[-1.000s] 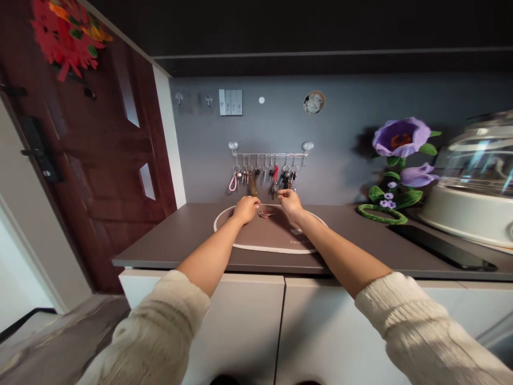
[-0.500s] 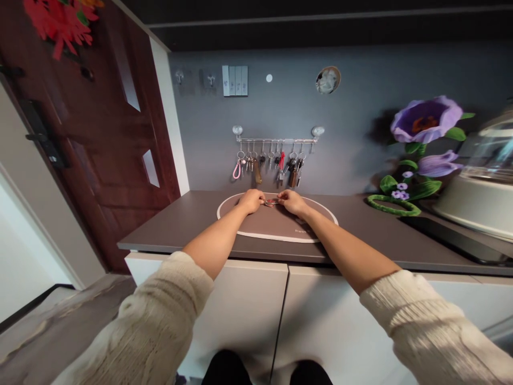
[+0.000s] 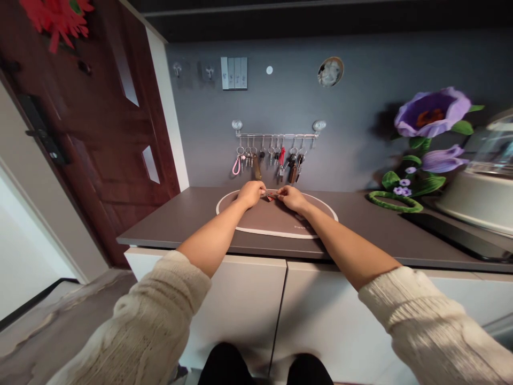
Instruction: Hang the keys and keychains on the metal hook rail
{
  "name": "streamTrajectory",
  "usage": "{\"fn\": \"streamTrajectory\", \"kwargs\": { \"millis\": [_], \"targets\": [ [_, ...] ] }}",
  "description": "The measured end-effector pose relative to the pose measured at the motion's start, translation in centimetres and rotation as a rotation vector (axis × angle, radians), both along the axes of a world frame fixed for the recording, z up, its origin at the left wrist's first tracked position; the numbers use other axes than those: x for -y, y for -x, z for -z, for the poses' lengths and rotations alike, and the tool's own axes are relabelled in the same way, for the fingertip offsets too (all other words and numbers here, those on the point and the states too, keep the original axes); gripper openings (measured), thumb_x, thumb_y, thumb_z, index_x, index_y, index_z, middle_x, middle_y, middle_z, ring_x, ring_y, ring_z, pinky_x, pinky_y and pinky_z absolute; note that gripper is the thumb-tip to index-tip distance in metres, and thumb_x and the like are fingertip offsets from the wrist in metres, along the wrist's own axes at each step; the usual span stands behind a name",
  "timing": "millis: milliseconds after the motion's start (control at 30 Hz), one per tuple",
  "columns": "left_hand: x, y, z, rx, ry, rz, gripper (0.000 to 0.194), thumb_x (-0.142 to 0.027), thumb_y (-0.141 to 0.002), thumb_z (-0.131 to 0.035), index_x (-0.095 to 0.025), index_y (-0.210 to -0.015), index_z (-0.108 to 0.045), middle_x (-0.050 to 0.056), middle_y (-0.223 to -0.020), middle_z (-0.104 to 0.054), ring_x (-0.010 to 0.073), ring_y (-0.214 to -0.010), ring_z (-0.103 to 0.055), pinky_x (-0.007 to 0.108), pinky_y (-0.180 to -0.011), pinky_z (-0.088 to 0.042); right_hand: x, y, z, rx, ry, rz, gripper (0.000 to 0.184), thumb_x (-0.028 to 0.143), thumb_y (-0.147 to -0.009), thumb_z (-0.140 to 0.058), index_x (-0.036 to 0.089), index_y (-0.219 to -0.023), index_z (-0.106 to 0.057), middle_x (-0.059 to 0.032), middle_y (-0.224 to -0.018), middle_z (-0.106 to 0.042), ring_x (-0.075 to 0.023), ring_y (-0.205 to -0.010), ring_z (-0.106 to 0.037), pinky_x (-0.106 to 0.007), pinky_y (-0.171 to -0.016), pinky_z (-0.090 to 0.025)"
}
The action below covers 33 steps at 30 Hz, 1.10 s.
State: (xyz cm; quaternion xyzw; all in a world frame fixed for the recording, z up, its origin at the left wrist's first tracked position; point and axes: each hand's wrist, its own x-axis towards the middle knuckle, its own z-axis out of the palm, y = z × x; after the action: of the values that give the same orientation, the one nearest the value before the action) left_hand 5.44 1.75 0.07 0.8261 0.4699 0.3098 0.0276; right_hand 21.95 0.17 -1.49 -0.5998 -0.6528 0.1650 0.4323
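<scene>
Over the brown oval mat (image 3: 264, 222), my left hand (image 3: 251, 193) and my right hand (image 3: 292, 198) face each other a short way apart. Between them is a small key ring (image 3: 270, 197) with metal and reddish pieces; its details are too small to make out. The thumb and fingers of my left hand pinch its left side. My right hand pinches its right side, with the fingertips partly hiding it. Just behind, several bunches of keys (image 3: 257, 167) hang from a clear hook rail (image 3: 276, 135) on the wall.
The mat lies on a dark countertop (image 3: 168, 216) above white cabinet doors (image 3: 236, 299). To the right stand a purple flower decoration (image 3: 433, 115), a black flat slab (image 3: 457, 238) and a cream appliance (image 3: 476, 200). A dark red door (image 3: 108, 133) is at the left.
The view has shifted slightly. Between my fingers the key ring has turned, and its reddish piece now slants downward. Both hands keep their pinch.
</scene>
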Motion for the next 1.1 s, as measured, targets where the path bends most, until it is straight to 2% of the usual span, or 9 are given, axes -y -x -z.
{"fn": "streamTrajectory", "kwargs": {
  "millis": [233, 600, 800, 1100],
  "targets": [
    [0.1, -0.1, -0.2, 0.091, -0.073, 0.011, 0.018, -0.018, -0.08, -0.05, -0.017, -0.087, -0.066, 0.005, -0.089, -0.067, 0.016, -0.082, -0.057, 0.025, -0.075, -0.041, 0.2, 0.4, -0.3, -0.055, -0.023, -0.009, 0.013, 0.008, -0.063, -0.062, 0.017, -0.07, -0.058, 0.002, -0.064, -0.058, -0.0106, -0.064, -0.051, -0.022, -0.068, -0.038],
    [0.6, -0.5, -0.9, 0.177, -0.193, 0.054, 0.02, -0.016, -0.083, -0.045, -0.017, -0.089, -0.064, 0.004, -0.093, -0.066, 0.0149, -0.089, -0.055, 0.024, -0.082, -0.04, 0.0, 0.8, -0.8, -0.144, -0.191, -0.147, 0.011, 0.021, -0.072, -0.056, 0.017, -0.081, -0.058, -0.0003, -0.078, -0.06, -0.0102, -0.071, -0.052, -0.023, -0.073, -0.04],
    [1.0, -0.6, -1.1, 0.268, -0.243, 0.081, 0.018, -0.015, -0.082, -0.047, -0.015, -0.088, -0.064, 0.005, -0.093, -0.066, 0.0145, -0.088, -0.056, 0.025, -0.081, -0.041, 0.4, 1.2, -1.1, -0.234, -0.253, -0.289, 0.017, 0.03, -0.072, -0.056, 0.016, -0.081, -0.058, 0.0001, -0.076, -0.06, -0.01, -0.069, -0.052, -0.023, -0.07, -0.041],
    [0.9, -0.9, -0.8, 0.337, -0.294, 0.131, 0.015, -0.015, -0.081, -0.051, -0.015, -0.086, -0.064, 0.005, -0.087, -0.066, 0.0139, -0.081, -0.057, 0.025, -0.075, -0.043, 0.1, 1.1, -1.2, -0.264, -0.31, -0.299, 0.022, 0.037, -0.069, -0.059, 0.016, -0.075, -0.056, 0.0009, -0.069, -0.056, -0.0097, -0.063, -0.048, -0.025, -0.066, -0.04]
  ]
}}
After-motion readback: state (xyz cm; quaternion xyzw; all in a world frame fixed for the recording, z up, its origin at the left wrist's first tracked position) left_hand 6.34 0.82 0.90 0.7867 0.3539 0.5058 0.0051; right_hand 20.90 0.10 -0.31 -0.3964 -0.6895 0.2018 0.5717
